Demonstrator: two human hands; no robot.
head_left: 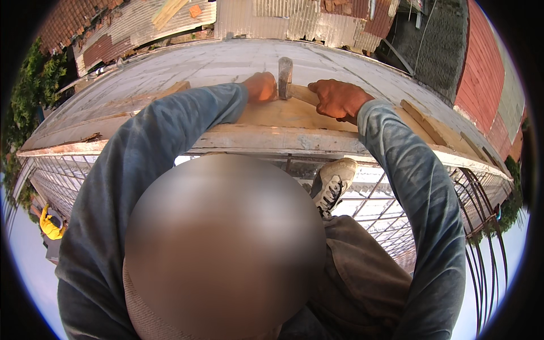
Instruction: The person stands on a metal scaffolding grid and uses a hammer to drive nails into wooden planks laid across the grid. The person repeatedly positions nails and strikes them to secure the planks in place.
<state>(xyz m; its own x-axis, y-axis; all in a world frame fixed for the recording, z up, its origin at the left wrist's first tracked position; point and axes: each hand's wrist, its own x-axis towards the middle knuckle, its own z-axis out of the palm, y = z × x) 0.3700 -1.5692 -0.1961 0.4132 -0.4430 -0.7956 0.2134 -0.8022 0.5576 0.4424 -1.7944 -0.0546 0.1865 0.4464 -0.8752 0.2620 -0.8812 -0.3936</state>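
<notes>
A hammer (285,78) with a worn metal head and a wooden handle is in my right hand (341,98), whose fingers wrap round the handle. The head stands over a wooden panel (277,118) in front of me. Just left of the hammer head is my left hand (261,88), its fingers closed and slightly blurred. Whatever they pinch, if anything, is too small or hidden to make out. Along the near side of the panel runs a pale wooden beam (272,140), below both hands.
Rebar mesh (368,218) shows below the beam, beside my shoe (336,184). Bent bars (481,226) stick out at the right. A wooden batten (424,123) lies right of my right hand. A person in yellow (51,225) is far left. Corrugated roofs (249,20) lie beyond.
</notes>
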